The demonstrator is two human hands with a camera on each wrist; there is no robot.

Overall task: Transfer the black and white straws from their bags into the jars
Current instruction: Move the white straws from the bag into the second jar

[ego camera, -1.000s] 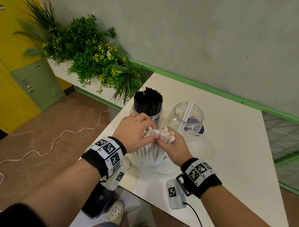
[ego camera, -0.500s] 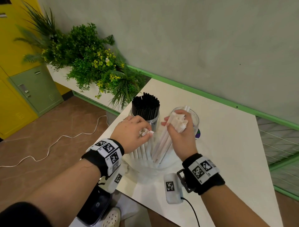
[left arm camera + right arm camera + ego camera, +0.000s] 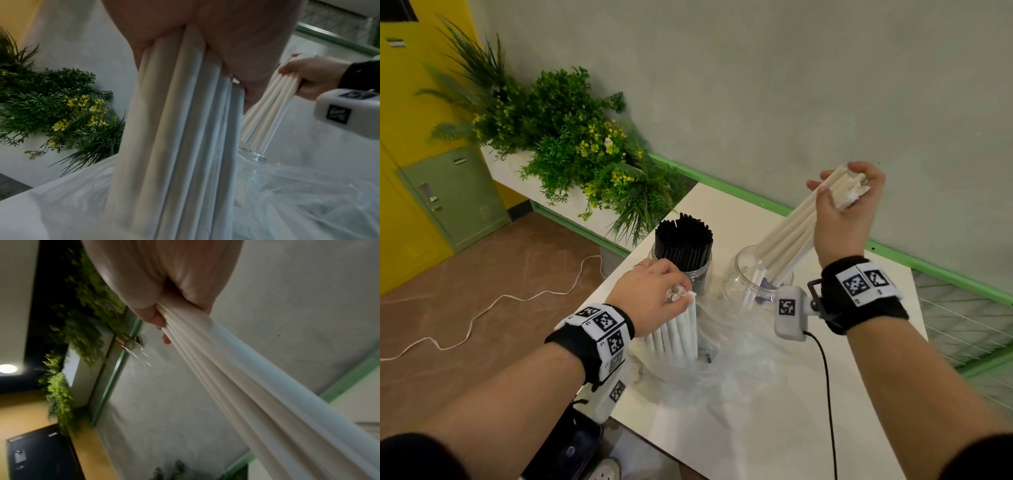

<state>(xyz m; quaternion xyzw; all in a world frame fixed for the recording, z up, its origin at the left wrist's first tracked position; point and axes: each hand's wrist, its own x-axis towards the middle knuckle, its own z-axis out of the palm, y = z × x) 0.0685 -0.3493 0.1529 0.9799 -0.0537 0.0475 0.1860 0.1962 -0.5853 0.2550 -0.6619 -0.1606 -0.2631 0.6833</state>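
Observation:
My right hand (image 3: 842, 205) grips a bundle of white straws (image 3: 787, 236) by its top end, raised and tilted, with the lower ends dipping into the clear jar (image 3: 743, 274). My left hand (image 3: 654, 291) holds a second bunch of white straws (image 3: 674, 332) upright inside the crumpled clear plastic bag (image 3: 726, 363). Just behind the left hand, a second jar (image 3: 700, 275) is packed with black straws (image 3: 683, 240). The left wrist view shows the upright white straws (image 3: 180, 129) under my palm and the right hand (image 3: 308, 76) with its bundle over the jar rim (image 3: 252, 154). The right wrist view shows only the held straws (image 3: 246, 386).
The white table (image 3: 825, 428) has its near-left edge close to my left wrist. A planter of green foliage (image 3: 565, 144) stands behind the jars at the left. A grey wall with a green rail (image 3: 756, 198) borders the table's far side. A white cable (image 3: 482, 315) lies on the floor.
My right hand has split off a bundle of white straws from the bag, lifted it up and to the right, and tipped its lower ends into the clear jar. The left hand stays on the remaining straws.

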